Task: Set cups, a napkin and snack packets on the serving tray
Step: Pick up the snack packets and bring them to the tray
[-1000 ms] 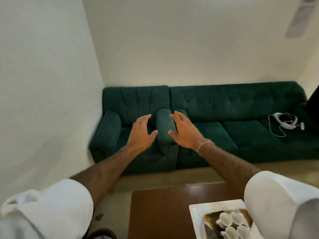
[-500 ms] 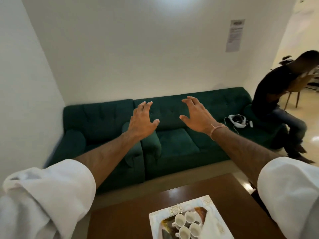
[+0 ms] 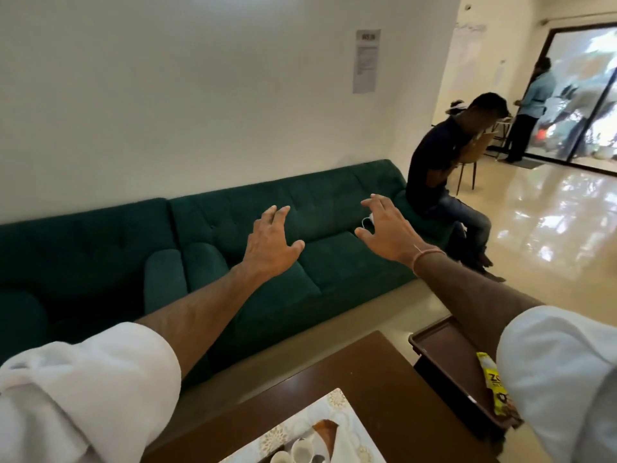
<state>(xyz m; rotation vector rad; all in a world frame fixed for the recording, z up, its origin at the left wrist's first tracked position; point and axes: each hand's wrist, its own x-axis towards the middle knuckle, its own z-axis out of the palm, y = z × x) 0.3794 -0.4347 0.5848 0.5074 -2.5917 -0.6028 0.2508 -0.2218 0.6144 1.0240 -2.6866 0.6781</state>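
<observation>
A: What fills the view?
B: A long green sofa (image 3: 300, 235) along the white wall; a person (image 3: 444, 182) sits at its far right end; nearer lies the brown surface (image 3: 350, 389).
A: And the hands?
B: Both are held out in the air above the sofa, well apart; the left hand (image 3: 270, 245) and right hand (image 3: 387, 228) have fingers spread and slightly curled, holding nothing.
A: The task's things?
B: A white patterned tray (image 3: 337, 426) at the bottom edge carries white cups (image 3: 300, 449); a dark tray (image 3: 454, 362) to the right holds a yellow snack packet (image 3: 494, 382), partly hidden by the right sleeve.
</observation>
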